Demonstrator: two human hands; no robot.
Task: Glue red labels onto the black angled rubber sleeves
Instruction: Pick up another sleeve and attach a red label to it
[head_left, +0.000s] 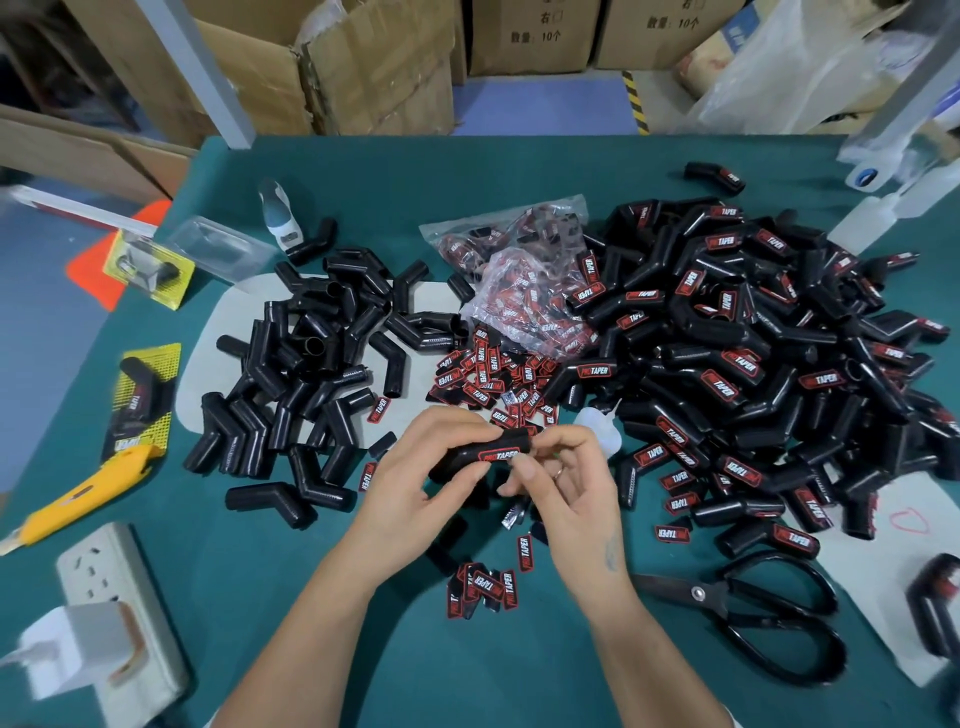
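Clear plastic bag — red labels inside, spilling out.

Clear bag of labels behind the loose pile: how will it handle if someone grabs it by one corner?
Probably floppy: the clear bag of labels is thin, crinkled film slumped over its contents. Likely light, since it holds only small flat red labels. Its mouth seems to face the loose labels lying beside it, so lifting a corner may well spill more.
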